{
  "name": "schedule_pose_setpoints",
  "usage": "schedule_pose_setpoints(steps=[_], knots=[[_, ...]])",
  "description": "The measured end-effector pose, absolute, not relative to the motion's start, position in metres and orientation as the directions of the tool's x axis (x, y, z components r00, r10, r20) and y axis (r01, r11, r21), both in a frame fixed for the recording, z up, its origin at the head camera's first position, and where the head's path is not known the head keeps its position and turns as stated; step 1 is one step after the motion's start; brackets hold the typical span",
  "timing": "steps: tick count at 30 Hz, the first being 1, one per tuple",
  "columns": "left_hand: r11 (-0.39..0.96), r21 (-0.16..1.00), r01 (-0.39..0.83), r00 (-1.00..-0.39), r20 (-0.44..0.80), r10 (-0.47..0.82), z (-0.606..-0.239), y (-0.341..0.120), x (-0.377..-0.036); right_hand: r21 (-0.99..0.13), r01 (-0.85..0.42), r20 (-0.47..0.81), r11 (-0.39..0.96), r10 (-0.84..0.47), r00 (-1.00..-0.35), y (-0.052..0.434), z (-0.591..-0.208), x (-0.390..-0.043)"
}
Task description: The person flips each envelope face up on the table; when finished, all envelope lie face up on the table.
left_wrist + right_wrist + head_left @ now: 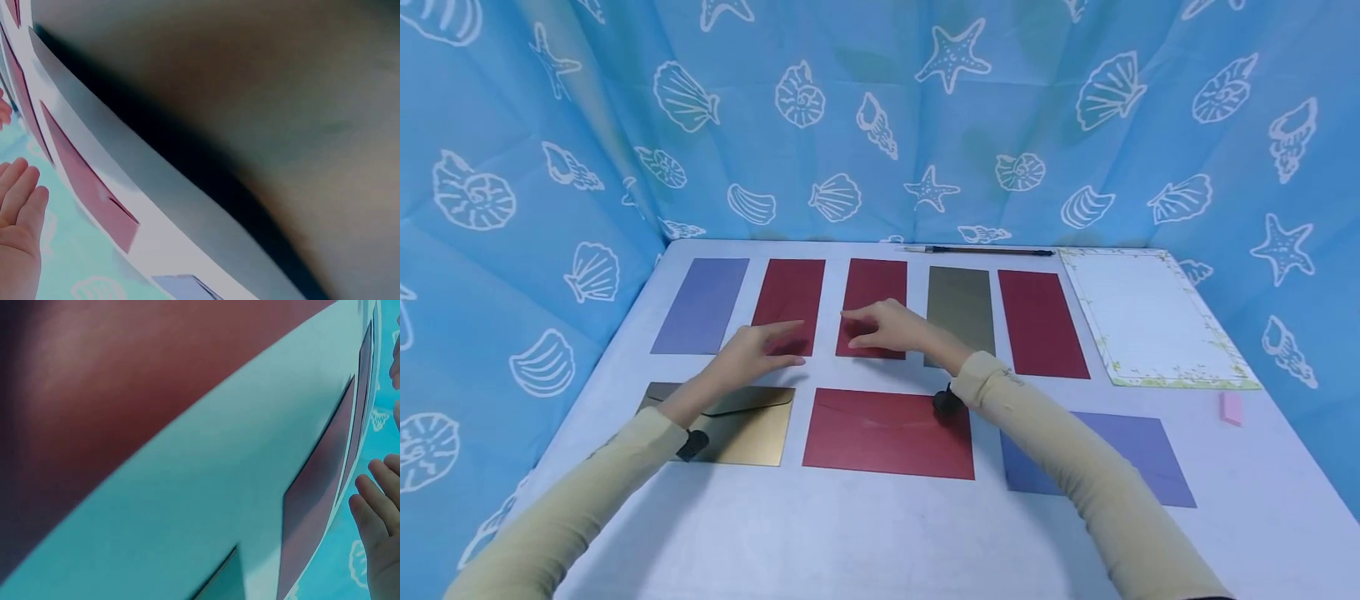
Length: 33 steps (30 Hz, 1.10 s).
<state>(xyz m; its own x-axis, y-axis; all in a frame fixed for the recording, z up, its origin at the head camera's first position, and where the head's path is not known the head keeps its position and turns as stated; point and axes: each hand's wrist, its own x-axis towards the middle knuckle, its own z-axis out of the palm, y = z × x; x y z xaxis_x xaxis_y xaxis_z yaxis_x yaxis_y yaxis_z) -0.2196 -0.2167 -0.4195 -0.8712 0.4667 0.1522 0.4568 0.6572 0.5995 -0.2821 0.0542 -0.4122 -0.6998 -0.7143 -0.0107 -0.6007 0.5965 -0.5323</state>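
Note:
My left hand [748, 354] is over the gap between the back-row red envelope [790, 287] and the front gold envelope [760, 437], fingers extended and nothing held. My right hand [891, 325] reaches over a second red envelope [876, 279] in the back row, its fingers pointing left, also holding nothing. The two hands face each other with a space between them. Below them lies a larger red envelope [887, 437]. Each wrist view catches the hand's outstretched fingers at the edge, with envelopes lying flat beyond. Contact with the envelopes is not evident.
A purple envelope [703, 304], an olive envelope [958, 304] and another red one [1041, 321] share the back row. Front right lies a purple envelope [1120, 454], partly under my right sleeve. Farther right are a flower-bordered sheet [1153, 312] and pink eraser [1231, 408]; a brush [988, 250] lies behind.

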Motion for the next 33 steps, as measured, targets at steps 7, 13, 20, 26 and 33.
schedule_pose_setpoints(steps=[7,13,20,26,33], knots=[[0.610,0.600,0.517,-0.829,0.172,0.532,-0.418,-0.195,-0.222,-0.560,-0.573,-0.003,0.599,-0.693,-0.721,0.077,-0.413,-0.281],[0.625,0.566,0.538,-0.815,0.161,0.556,-0.419,-0.180,-0.225,-0.569,-0.537,-0.036,0.622,-0.672,-0.740,0.091,-0.413,-0.280],[0.646,0.534,0.545,-0.802,0.108,0.588,-0.421,-0.160,-0.231,-0.548,-0.530,-0.050,0.647,-0.658,-0.751,0.107,-0.414,-0.281],[0.670,0.488,0.559,-0.797,0.095,0.596,-0.425,-0.143,-0.238,-0.546,-0.495,-0.089,0.676,-0.634,-0.768,0.119,-0.412,-0.278],[0.700,0.462,0.544,-0.809,0.068,0.584,-0.425,-0.133,-0.245,-0.532,-0.503,-0.103,0.681,-0.642,-0.760,0.126,-0.410,-0.276]])
